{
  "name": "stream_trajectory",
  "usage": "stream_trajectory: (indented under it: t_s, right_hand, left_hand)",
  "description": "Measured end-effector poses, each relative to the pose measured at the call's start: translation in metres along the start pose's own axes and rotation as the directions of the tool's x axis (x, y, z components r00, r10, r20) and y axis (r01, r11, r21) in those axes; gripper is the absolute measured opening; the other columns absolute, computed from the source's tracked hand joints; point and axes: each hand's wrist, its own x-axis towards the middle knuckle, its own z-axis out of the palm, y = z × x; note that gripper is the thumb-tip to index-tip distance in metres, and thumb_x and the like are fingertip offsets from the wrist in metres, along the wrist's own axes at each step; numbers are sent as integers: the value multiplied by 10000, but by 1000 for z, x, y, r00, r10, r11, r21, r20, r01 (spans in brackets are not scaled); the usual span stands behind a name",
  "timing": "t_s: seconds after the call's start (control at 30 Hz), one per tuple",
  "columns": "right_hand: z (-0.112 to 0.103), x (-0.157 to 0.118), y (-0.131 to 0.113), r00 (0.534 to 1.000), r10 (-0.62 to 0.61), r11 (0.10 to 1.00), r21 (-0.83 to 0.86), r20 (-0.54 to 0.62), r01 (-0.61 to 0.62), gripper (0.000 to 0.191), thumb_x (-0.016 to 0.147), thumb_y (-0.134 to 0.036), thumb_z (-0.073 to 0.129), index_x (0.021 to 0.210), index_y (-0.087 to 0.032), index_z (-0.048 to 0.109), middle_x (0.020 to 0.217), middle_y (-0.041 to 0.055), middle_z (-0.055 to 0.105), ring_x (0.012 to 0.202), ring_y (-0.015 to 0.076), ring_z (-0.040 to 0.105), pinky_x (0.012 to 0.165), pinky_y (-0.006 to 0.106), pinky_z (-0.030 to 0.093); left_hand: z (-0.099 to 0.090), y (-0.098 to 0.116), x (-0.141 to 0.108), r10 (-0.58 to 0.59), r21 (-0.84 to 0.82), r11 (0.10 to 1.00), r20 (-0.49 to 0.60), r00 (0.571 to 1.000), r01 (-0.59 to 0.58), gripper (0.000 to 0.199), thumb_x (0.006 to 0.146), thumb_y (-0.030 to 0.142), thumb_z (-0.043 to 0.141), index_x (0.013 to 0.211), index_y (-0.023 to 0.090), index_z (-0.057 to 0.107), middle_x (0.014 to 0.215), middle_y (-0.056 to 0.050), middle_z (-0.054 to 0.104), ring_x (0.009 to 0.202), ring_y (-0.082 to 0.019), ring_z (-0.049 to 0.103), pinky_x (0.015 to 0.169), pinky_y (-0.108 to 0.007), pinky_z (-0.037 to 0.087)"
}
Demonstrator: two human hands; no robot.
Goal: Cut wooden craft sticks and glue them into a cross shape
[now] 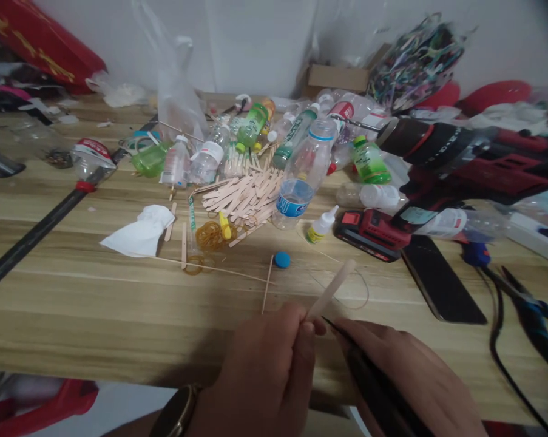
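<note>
Near the front edge of the table, my left hand [276, 364] pinches a wooden craft stick [331, 291] that points up and to the right. Just to its right, my right hand [405, 370] is closed on a dark tool [378, 376], whose thin tip lies close beside the stick's lower part. The tool's kind is not clear. Beyond my hands lie a blue bottle cap [282, 260] and a thin stick [267, 284]. A small glue bottle [321, 224] stands farther back, left of the drill's battery.
A red and black drill [465, 158] is at the right, with a phone [443, 279] and pliers [533, 315] nearer me. Behind are a pile of craft sticks [244, 191], rubber bands [211, 235] and several plastic bottles. White tissue [141, 230] lies left.
</note>
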Motion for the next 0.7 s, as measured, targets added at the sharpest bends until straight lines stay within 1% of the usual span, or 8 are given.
stream_trajectory:
  t_s: [0.1,0.23,0.4,0.5,0.57,0.63,0.67,0.7]
  right_hand:
    - [3,-3,-1,999,51,998,35,-12,-50,409,974,-174,353,1373,-227,428,903,71,763,743,257,730,709,360,545]
    - [3,0,-10,993,107,992,74,-44,-104,487,960,-77,315,1410,-247,387,980,79,763,871,260,725,752,364,516]
    - [6,-1,-9,994,95,995,46,-61,-93,491,933,-50,363,1392,-216,420,1025,95,759,911,263,717,754,370,514]
    - [7,-1,-3,999,25,1000,12,-36,-25,422,930,-77,392,1336,-167,465,976,98,762,851,239,727,722,335,541]
    - [6,3,-2,999,37,998,59,-36,-35,347,938,-117,431,1267,-173,525,918,79,763,766,215,730,675,303,560]
    - [5,10,-4,987,161,967,205,-15,-154,218,942,-162,488,1106,-215,621,835,38,759,693,191,727,617,264,569]
    - [4,14,-7,967,251,920,301,36,-250,158,946,-191,508,982,-231,656,771,15,748,649,178,719,576,244,564]
    - [3,18,-9,938,326,853,392,114,-344,187,957,-229,510,853,-237,666,703,-4,728,600,164,704,528,224,550]
  left_hand:
    - [2,-4,0,49,118,992,13,999,-50,314,1022,222,278,873,240,554,719,13,665,610,-153,625,523,-266,490]
    - [5,-4,2,106,227,969,-14,994,-100,304,1011,182,272,836,242,513,683,4,661,571,-161,628,493,-281,493]
    - [9,-6,4,172,350,925,-49,984,-144,241,988,179,331,859,238,526,632,-2,664,541,-182,638,461,-297,499]
    - [10,-11,3,299,501,832,-41,954,-239,205,949,101,352,965,189,537,650,-13,693,526,-190,644,456,-314,512]
    - [9,-14,4,424,599,730,-20,906,-328,248,937,42,313,1005,141,530,657,-23,703,509,-187,644,438,-311,497]
    - [7,-15,7,490,669,644,12,871,-371,295,955,20,258,1012,112,533,661,-33,709,513,-182,654,436,-301,486]
    - [6,-15,8,506,690,614,28,862,-383,319,969,22,232,1003,106,538,656,-35,708,516,-179,658,443,-295,488]
    - [5,-15,9,514,702,594,45,856,-394,341,982,29,211,988,104,544,651,-37,708,517,-175,661,449,-290,492]
